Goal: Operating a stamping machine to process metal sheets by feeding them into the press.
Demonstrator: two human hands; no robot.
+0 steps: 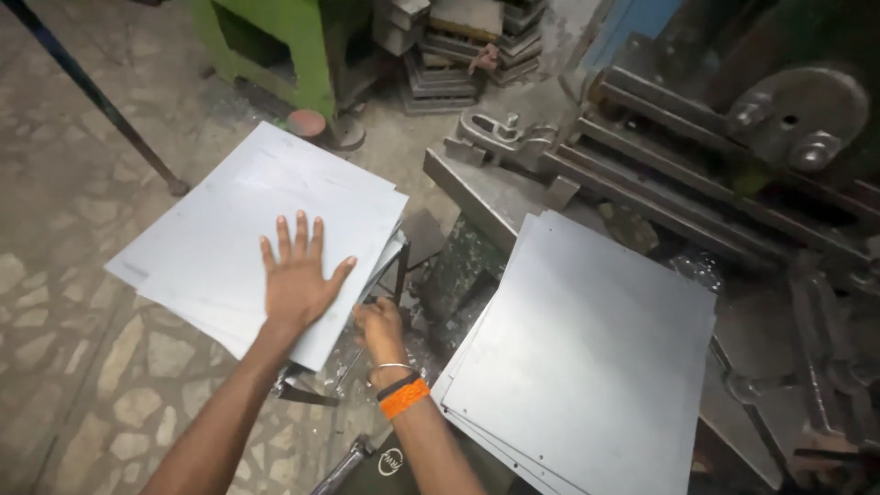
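Pressing: left hand (295, 280) flat, fingers spread wide, on pale sheet stack (247, 229)
Gripping: right hand (379, 330) closed on stack edge, at 3 o'clock
Next: lifting likely needs firm edge hold

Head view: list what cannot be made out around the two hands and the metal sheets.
- Right hand: fingertips hidden under the edge of the left sheet stack.
- Stand under that stack: mostly covered by the sheets.
- Right sheet stack: lower corner cut off by the bottom edge.
- Sheet count: edges too thin to tell.
- Left hand: flat on top, fully visible.
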